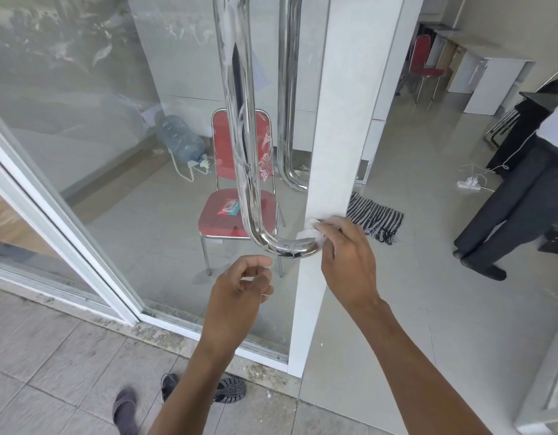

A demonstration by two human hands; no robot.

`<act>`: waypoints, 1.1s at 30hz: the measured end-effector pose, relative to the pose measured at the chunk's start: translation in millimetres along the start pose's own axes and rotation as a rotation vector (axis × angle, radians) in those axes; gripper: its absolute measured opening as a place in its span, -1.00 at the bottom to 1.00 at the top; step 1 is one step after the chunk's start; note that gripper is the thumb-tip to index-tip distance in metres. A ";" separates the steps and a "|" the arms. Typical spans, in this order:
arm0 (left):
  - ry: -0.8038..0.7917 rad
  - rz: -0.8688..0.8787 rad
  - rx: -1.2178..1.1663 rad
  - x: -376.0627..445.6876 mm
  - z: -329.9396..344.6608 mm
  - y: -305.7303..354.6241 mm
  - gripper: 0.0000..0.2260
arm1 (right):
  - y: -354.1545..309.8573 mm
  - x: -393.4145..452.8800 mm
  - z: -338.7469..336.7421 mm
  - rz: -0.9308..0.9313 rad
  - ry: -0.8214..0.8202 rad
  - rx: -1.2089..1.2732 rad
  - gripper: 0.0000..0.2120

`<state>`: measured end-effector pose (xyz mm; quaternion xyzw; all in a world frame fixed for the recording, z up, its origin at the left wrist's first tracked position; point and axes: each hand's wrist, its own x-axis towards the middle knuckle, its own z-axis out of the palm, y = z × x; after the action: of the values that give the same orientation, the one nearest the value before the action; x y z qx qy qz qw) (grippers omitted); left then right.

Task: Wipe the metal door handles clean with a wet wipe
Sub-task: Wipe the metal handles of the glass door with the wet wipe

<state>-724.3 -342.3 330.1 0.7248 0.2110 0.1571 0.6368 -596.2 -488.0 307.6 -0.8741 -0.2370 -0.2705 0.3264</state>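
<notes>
From the head camera, the right hand (345, 259) has its fingers curled round a crumpled white wet wipe (312, 231), pressing it against the white door frame (334, 136) right where the near metal door handle (240, 127) bends and meets the frame. The wipe touches the end of that bend. The handle runs straight up from the grip and out of the top of the picture; it carries smears along its shaft. A second handle (287, 89) stands on the far side of the glass, just above and left of the grip.

The left hand (240, 287) hangs below and left of the grip, just under the handle's curve, fingers loosely curled and holding nothing, not touching the metal.

Behind the glass, left of the grip, stands a red chair (240, 215) with a small packet (229, 206) on its seat, and farther left a water bottle (180, 139) lies on a stand. Right of the grip, a striped cloth (376, 216) lies on the tiled floor, and well beyond it a person in dark trousers (503, 196) stands beside a power strip (469, 183). Below, the wearer's sandals (230, 392) show on the threshold.
</notes>
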 end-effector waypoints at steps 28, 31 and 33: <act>0.028 -0.048 -0.047 4.3 -14.3 -9.5 -0.86 | -44.6 -21.8 23.8 -0.086 0.091 -0.170 -0.83; 0.042 -0.027 -0.064 6.8 -14.0 -7.0 -0.86 | -34.2 -18.6 20.1 -0.030 0.130 -0.160 -0.80; 0.054 -0.020 -0.059 8.6 -13.4 -6.4 -0.86 | -38.7 -22.2 20.8 -0.028 0.134 -0.176 -0.80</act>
<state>-724.2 -325.9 325.4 0.6989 0.2306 0.1767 0.6536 -628.9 -452.7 297.4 -0.8760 -0.2020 -0.3525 0.2599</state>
